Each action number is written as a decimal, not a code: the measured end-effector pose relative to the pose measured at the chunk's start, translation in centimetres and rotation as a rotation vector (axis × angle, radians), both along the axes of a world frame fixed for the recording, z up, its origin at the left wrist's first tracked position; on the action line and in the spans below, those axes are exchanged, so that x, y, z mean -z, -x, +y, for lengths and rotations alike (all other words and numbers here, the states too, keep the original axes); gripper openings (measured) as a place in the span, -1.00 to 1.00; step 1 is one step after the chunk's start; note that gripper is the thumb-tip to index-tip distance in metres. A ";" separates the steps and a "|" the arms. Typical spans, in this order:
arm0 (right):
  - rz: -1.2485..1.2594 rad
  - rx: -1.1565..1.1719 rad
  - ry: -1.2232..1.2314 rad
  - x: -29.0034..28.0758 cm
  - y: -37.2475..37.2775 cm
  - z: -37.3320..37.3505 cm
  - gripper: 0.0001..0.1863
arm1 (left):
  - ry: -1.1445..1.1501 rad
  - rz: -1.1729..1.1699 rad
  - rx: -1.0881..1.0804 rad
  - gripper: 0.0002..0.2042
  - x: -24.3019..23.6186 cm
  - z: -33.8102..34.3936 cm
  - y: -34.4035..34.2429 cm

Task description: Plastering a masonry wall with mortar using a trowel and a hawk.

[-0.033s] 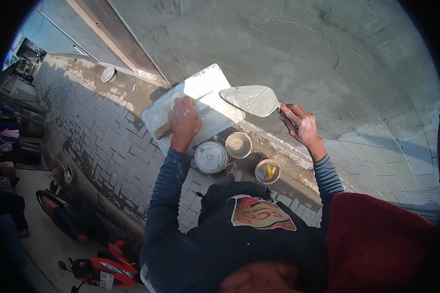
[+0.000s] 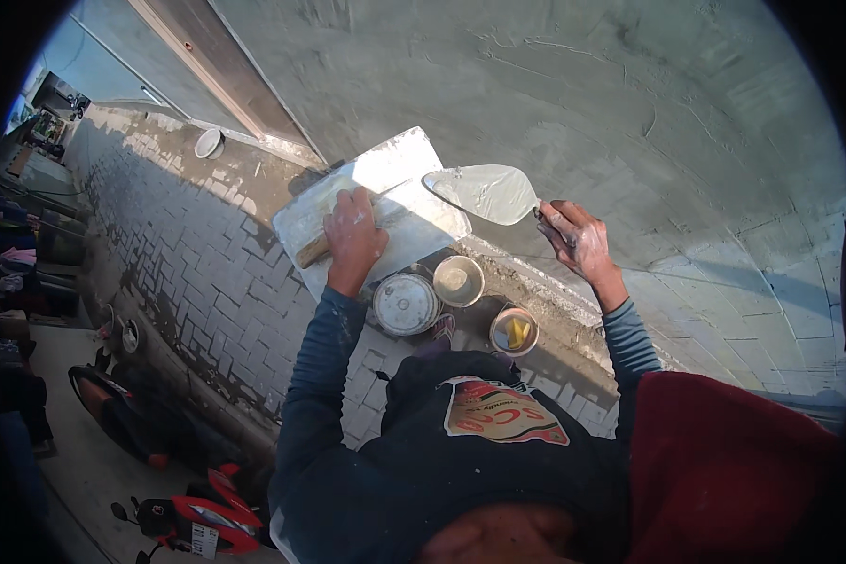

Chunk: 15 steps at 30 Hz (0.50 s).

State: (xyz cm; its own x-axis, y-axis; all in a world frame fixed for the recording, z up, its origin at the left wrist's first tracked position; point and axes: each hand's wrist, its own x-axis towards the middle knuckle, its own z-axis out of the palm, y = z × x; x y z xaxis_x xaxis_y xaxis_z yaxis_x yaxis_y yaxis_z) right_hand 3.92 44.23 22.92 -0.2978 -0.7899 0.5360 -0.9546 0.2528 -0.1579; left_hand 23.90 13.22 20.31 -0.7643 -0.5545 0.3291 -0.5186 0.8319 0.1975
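Observation:
My left hand (image 2: 354, 235) is closed round a wooden bar (image 2: 315, 250) that runs across the face of a large white plastering board (image 2: 409, 150). The board is held tilted in front of the wall, smeared with pale residue and partly sunlit. In my right hand (image 2: 578, 240), a trowel (image 2: 484, 195) is gripped by its handle end, which my fingers mostly hide. Its broad leaf-shaped blade points left, coated with pale wet-looking material, and its tip overlaps the board's right edge in view; whether they touch I cannot tell.
A grey plastered wall (image 2: 630, 122) rises ahead. Below the board stand a lidded white bucket (image 2: 406, 304), a pale tub (image 2: 459, 281) and a bucket (image 2: 514, 331) with yellow things inside. A basin (image 2: 209, 144) sits on the paving further left. A red motorbike (image 2: 221, 515) is parked lower left.
The board's far edge has dipped very slightly. Both hands keep their grips, and the trowel looks the same.

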 end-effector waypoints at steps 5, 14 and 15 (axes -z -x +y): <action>-0.007 0.004 0.009 0.2 1.0 -2.1 -0.57 | 0.005 0.016 0.061 -0.52 0.5 -0.7 -0.5; -0.372 0.238 0.029 -0.7 7.4 -11.6 -0.61 | -0.189 0.170 0.261 -0.53 4.3 -1.2 -0.3; -0.374 0.212 0.043 -0.9 8.6 -12.9 -0.61 | -0.267 0.159 0.224 -0.53 4.7 -1.3 -0.3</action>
State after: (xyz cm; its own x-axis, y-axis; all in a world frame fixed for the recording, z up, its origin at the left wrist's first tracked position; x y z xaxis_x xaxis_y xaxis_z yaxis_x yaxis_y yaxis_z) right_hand -4.67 31.28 23.86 -0.6313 -0.6694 0.3917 -0.7573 0.4232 -0.4974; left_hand 24.24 11.92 15.62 -0.8275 -0.4620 0.3192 -0.2755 0.8293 0.4861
